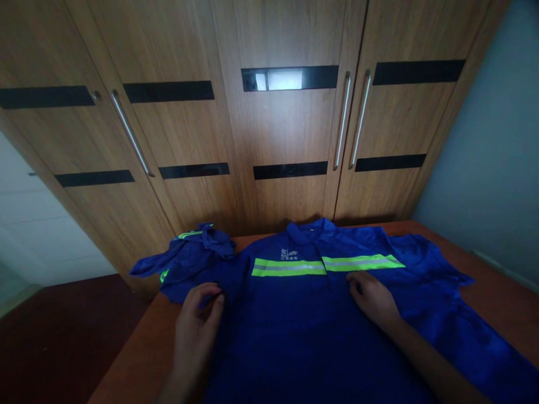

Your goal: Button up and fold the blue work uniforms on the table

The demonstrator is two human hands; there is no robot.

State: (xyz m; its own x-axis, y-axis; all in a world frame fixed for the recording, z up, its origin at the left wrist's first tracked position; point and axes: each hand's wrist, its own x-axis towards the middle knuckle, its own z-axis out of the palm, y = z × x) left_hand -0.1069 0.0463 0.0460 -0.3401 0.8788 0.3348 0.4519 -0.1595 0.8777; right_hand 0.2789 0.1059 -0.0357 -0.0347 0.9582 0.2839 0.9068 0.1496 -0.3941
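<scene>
A blue work shirt (295, 319) with a yellow-green reflective band across the chest lies flat, front up, on a brown wooden table (137, 354), collar toward the wardrobe. My left hand (196, 319) rests on the shirt's left side near the sleeve, fingers curled and pinching the cloth. My right hand (372, 295) lies on the chest just below the reflective band, fingers bent and pressing the fabric. A second blue garment (187, 261) with the same reflective trim sits crumpled at the table's far left corner.
A wooden wardrobe (267, 125) with long metal handles and black strips stands right behind the table. A grey wall (502, 158) is on the right. Dark red floor (48, 339) shows to the left of the table.
</scene>
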